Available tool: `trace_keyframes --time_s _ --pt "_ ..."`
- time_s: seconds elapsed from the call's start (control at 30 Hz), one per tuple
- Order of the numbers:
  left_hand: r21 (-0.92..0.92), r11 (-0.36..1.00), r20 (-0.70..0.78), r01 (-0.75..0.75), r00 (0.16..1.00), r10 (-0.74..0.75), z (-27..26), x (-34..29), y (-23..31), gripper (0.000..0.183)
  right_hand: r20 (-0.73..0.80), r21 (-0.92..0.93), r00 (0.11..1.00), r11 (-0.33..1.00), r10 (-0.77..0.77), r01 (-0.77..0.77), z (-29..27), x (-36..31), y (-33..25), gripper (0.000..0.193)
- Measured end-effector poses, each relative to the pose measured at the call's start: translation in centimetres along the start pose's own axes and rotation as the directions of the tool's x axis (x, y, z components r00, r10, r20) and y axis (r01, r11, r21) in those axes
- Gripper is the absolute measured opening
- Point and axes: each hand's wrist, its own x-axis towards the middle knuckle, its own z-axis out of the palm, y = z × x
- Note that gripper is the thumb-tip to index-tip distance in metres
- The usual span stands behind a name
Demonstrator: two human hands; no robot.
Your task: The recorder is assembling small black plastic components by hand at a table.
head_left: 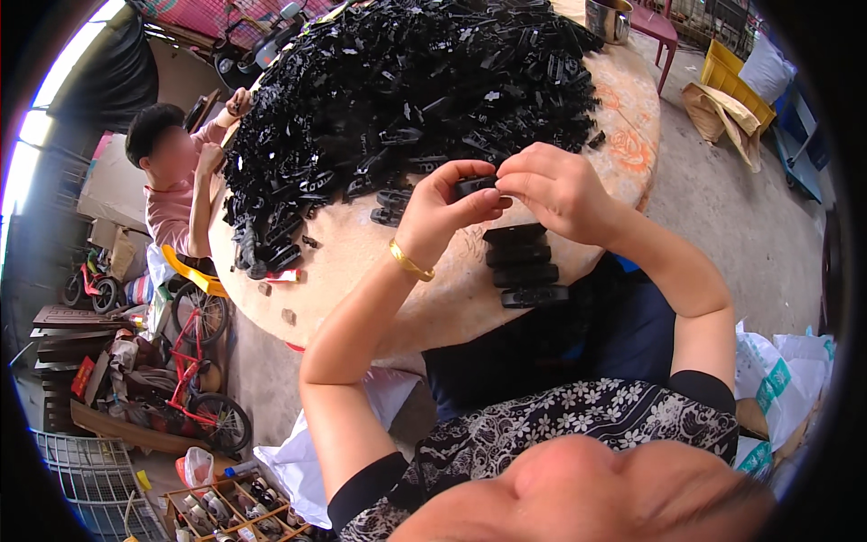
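Over the near part of the round table, my left hand (pixel 446 210) grips a small black plastic part (pixel 471 186) between thumb and fingers. My right hand (pixel 562 191) meets it from the right, its fingertips pinched together at the part's right end; whether they hold a separate small piece is hidden. Just below my right hand lies a row of similar black parts (pixel 526 275), set side by side near the table edge. A few more black parts (pixel 390 206) lie left of my left wrist. Beyond both hands spreads a large heap of black plastic parts (pixel 406 99).
A patterned beige cloth (pixel 262 312) covers the table. Another person (pixel 172 181) in a pink shirt works at the heap's left side. A metal pot (pixel 609 20) stands at the far right edge. A red bicycle (pixel 194 361) is on the left; a yellow crate (pixel 736 86) sits at the right.
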Motion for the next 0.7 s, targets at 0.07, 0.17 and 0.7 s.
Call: trace_keyframes --time_s 0.07,0.17,0.7 --pt "-0.028 1.000 0.025 -0.012 1.000 0.013 0.0 0.1 -0.1 0.034 -0.066 0.042 0.997 0.998 0.047 -0.044 0.0 0.0 0.0 0.013" --pt "0.012 0.998 -0.005 -0.065 0.998 0.065 0.0 0.0 -0.5 0.035 -0.011 0.286 0.916 0.879 0.401 -0.381 -0.6 0.4 -0.9 0.012" --pt "-0.206 0.951 0.161 0.229 0.967 -0.198 -0.4 0.0 0.2 0.030 0.033 -0.019 0.987 0.987 -0.160 0.160 -0.4 0.2 -0.3 0.026"
